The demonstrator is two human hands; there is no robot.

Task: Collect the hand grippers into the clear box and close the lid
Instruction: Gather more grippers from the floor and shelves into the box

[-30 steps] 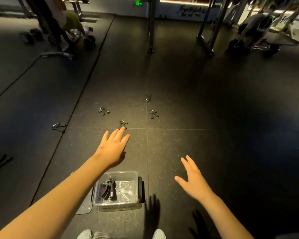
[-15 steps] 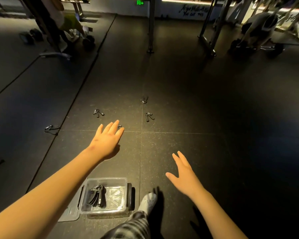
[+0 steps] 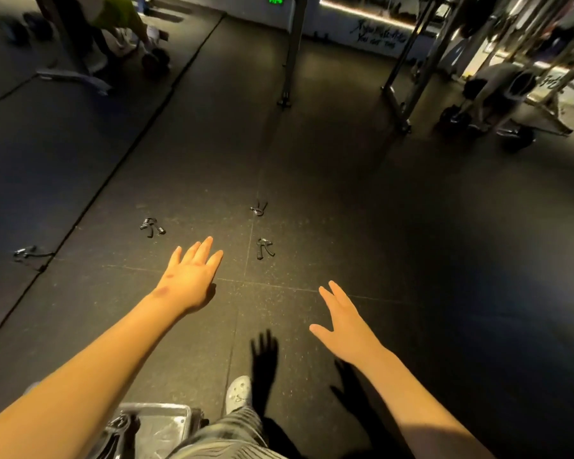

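The clear box (image 3: 166, 425) sits at the bottom edge by my leg, with dark hand grippers (image 3: 121, 425) inside it. Several hand grippers lie on the black floor ahead: one at the left (image 3: 151, 226), one far in the middle (image 3: 259, 209), one nearer in the middle (image 3: 264, 248), and one far left (image 3: 27, 254). My left hand (image 3: 191, 276) reaches forward over the floor with straight fingers and holds nothing; it covers the spot where another gripper lay. My right hand (image 3: 342, 321) hovers lower right, fingers spread, empty.
My foot in a white shoe (image 3: 237, 392) is stepped forward beside the box. Gym racks (image 3: 408, 71) and a steel post (image 3: 290, 51) stand at the back. A person in a green top (image 3: 120, 18) is at the far left by a bench.
I have stepped forward; the box slid down to the frame's bottom edge. My left hand moved over the nearest floor gripper, which is now hidden beneath it. Both hands stay empty.
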